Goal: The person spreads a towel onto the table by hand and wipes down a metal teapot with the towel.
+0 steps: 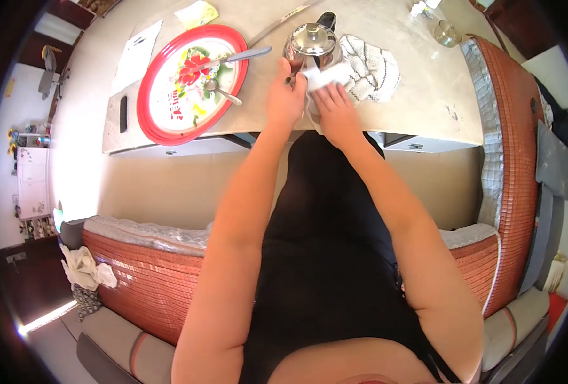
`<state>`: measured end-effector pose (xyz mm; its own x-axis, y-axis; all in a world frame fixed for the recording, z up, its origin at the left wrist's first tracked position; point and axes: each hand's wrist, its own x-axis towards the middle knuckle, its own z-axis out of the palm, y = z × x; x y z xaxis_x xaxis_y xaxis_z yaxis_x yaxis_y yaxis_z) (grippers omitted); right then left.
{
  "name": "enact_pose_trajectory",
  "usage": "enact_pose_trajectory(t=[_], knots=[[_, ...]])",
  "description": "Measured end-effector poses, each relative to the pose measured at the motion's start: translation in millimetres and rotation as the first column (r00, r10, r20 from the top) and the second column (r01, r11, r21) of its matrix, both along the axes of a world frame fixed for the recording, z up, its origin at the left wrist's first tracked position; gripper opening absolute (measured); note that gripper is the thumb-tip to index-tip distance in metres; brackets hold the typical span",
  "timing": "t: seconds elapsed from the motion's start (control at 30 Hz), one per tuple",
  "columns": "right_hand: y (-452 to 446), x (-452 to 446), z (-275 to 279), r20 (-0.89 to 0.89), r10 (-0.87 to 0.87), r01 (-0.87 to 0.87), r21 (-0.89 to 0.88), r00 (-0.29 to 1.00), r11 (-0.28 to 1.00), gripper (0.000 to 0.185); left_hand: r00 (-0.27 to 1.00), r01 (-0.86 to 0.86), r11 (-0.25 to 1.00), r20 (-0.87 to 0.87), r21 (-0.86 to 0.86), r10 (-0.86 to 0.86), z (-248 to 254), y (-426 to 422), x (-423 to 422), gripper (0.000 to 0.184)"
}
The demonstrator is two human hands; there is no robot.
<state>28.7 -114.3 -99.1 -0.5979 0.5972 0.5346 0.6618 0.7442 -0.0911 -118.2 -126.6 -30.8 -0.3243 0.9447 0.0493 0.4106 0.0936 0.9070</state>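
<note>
A shiny metal teapot with a glass-like lid knob and a black handle stands at the table's near middle. Just in front of it, my left hand is closed, thumb side up. A small dark bit shows at its fingers, but what they hold is hidden. My right hand presses its fingers over a folded white cloth, which hangs down between both hands. Behind that hand lies a crumpled white towel with dark stripes.
Left of my hands is a red-rimmed floral tray, with a grey-handled knife and a spoon on it. A long blade, paper, a dark bar and a glass cup also lie on the table.
</note>
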Motion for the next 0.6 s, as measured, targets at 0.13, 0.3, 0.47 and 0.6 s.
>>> enact_pose_trajectory(t=[0.13,0.3,0.47,0.6], knots=[[-11,6,8,0.018,-0.008,0.007,0.027,1.000,1.000,0.043,0.999,0.014,0.984,-0.044,0.180,-0.007,-33,14,-8,0.058],[13,0,55,-0.119,0.168,-0.159,0.079,0.979,0.984,0.043,0.961,0.057,0.978,0.253,0.199,-0.108,-33,14,-12,0.059],[34,-4,68,-0.177,0.315,-0.313,0.041,0.933,0.949,0.025,0.982,0.091,0.991,0.159,0.096,-0.106,-34,13,-24,0.054],[34,-11,55,-0.295,0.272,-0.286,-0.006,0.916,0.958,0.018,0.942,0.126,0.983,0.294,0.131,-0.160,-40,12,-24,0.054]])
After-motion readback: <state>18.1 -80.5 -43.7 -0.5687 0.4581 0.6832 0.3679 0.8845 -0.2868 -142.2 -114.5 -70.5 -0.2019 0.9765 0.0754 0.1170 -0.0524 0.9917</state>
